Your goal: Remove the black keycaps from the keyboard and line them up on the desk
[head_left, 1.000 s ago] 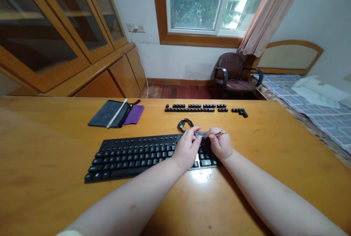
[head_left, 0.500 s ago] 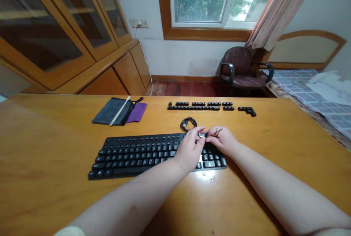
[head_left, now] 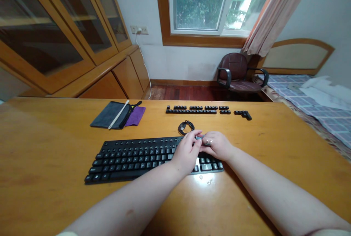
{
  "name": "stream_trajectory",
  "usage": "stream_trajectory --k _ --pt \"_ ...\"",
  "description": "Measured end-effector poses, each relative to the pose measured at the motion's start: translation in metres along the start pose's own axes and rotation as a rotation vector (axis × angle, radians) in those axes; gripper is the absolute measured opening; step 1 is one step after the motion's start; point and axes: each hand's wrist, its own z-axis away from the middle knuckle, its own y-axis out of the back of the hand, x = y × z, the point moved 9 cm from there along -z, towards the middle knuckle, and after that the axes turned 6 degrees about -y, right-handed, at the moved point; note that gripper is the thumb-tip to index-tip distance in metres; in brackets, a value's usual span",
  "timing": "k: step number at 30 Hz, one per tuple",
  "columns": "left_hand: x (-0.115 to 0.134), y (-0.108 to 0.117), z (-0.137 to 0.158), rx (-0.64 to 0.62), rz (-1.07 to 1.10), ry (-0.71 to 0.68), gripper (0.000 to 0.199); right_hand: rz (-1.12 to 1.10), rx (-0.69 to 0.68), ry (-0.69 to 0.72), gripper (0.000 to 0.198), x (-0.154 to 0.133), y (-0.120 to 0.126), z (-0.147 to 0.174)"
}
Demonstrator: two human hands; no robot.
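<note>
Black rectangular plastic keyboard (head_left: 131,157) on yellow-brown wooden tabletop (head_left: 49,148), right hand (head_left: 218,146) gripping small silvery wire tool (head_left: 208,142), left hand (head_left: 186,152) adjacent, grip indeterminate

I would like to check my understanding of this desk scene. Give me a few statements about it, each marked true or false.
1. Both the left hand and the right hand are at the right part of the keyboard. True.
2. The right hand is empty. False: a small metal tool shows at its fingers.
3. The cable lies coiled beyond the keyboard. True.
4. The purple cloth is to the right of the loose keys. False: it is to their left.
5. The curtain covers the whole window. False: it hangs at the right side.
</note>
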Motion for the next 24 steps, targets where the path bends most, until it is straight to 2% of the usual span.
stream_trajectory --k 6,11,16,21,24 --pt "0.004 -0.004 -0.002 -0.048 -0.035 -0.033 0.029 0.015 0.101 -0.084 0.035 0.013 0.004 0.005" --pt "0.007 -0.006 -0.003 -0.100 -0.079 -0.041 0.031 0.021 0.101 -0.178 0.041 0.026 -0.002 0.007" --pt "0.009 -0.013 -0.004 -0.172 -0.226 -0.039 0.034 -0.011 0.178 -0.219 0.050 0.025 0.004 0.006" --pt "0.012 -0.019 -0.003 -0.230 -0.270 -0.046 0.039 -0.292 0.380 -0.529 0.056 0.057 0.020 0.021" --pt "0.012 -0.019 -0.003 -0.233 -0.286 -0.039 0.041 -0.385 0.432 -0.621 0.055 0.072 0.021 0.027"
